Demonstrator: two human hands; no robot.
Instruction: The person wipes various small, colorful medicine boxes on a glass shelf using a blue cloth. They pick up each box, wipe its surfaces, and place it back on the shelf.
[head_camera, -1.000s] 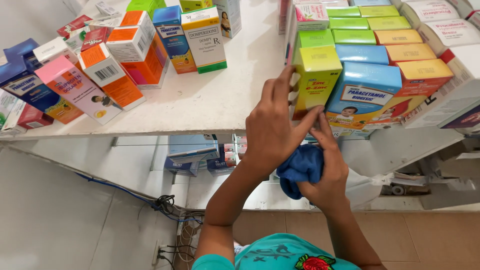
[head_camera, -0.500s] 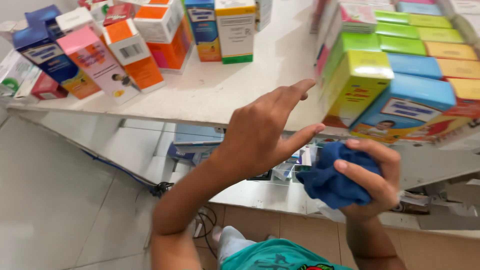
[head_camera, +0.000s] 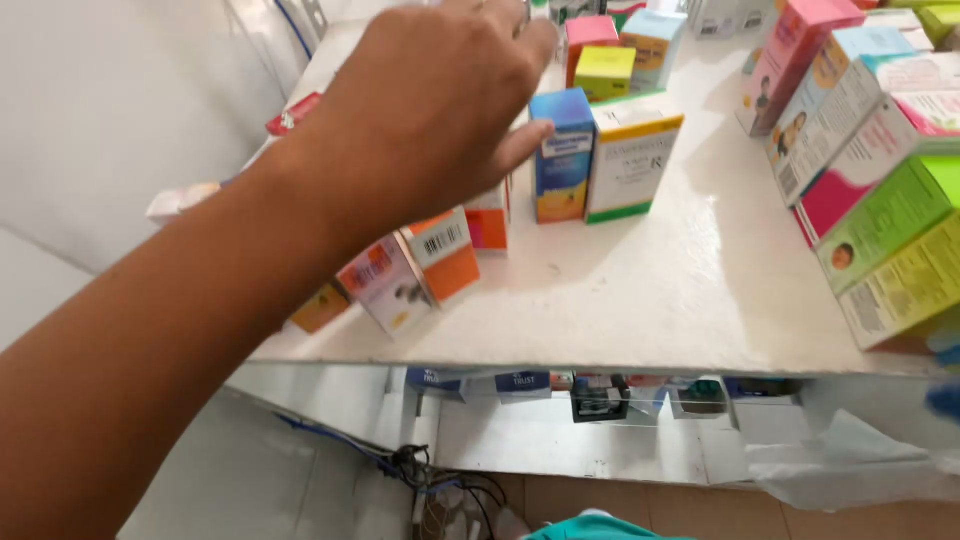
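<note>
My left hand (head_camera: 430, 100) stretches out over the white shelf (head_camera: 640, 310), fingers apart and holding nothing. It hovers above a cluster of small cartons. Its thumb is next to a blue and orange box (head_camera: 562, 155), which stands beside a white box with a yellow top (head_camera: 630, 160). Under my wrist lean an orange and white box (head_camera: 445, 255) and a pink and white box (head_camera: 385, 285). My right hand is out of view. Only a blurred sliver of the blue cloth (head_camera: 945, 400) shows at the right edge.
A slanted row of pink, green and yellow cartons (head_camera: 880, 200) fills the shelf's right side. More small boxes (head_camera: 603, 72) stand at the back. A lower shelf holds several boxes (head_camera: 600, 395), with clear plastic (head_camera: 850, 465) at its right and cables (head_camera: 440, 480) near the floor.
My left hand has left the cloth and reached forward and left over the cartons. The view has swung left, and my right hand with the blue cloth has dropped out of frame.
</note>
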